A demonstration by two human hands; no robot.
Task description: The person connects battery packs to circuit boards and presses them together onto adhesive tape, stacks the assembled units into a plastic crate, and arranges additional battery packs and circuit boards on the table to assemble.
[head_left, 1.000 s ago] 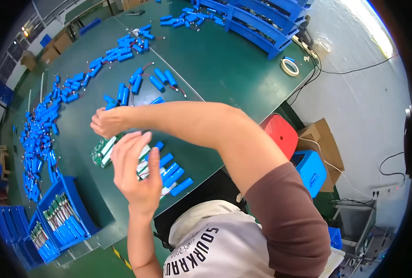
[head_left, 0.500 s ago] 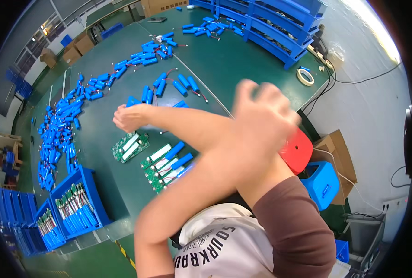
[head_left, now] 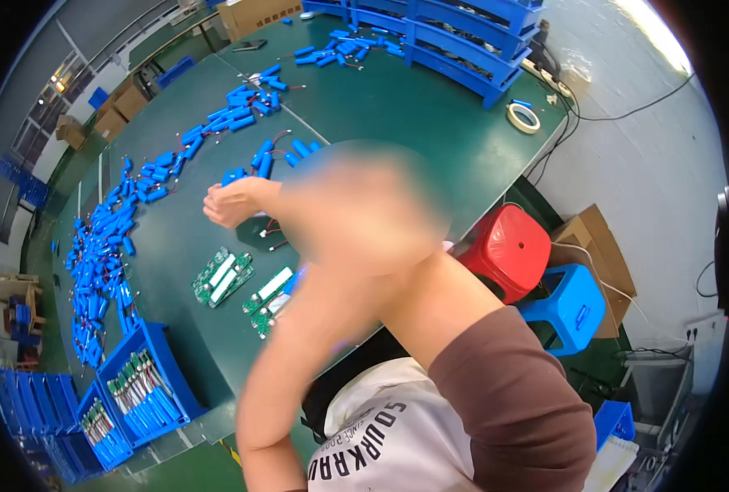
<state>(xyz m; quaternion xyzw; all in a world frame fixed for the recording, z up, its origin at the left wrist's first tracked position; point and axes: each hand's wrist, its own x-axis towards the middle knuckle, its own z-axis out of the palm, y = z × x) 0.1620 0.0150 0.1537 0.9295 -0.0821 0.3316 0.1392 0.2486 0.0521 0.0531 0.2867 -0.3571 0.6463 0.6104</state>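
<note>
Head view: right hand (head_left: 231,204) hovering beside loose blue cells (head_left: 263,165), fingers curling, cannot tell if holding; left hand (head_left: 368,205) blurring across right arm (head_left: 445,297), finger state unclear. Board-fitted cells (head_left: 145,395) filling blue tray (head_left: 167,358), seemingly done; green board (head_left: 222,277) lying cell-free on bench (head_left: 171,283), many cells lying unjoined.

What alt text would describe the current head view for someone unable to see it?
A person's blurred left hand hides part of their right arm; the right hand is near blue cylindrical cells on a dark green tabletop. Flat green circuit boards lie lower in the picture.
</note>
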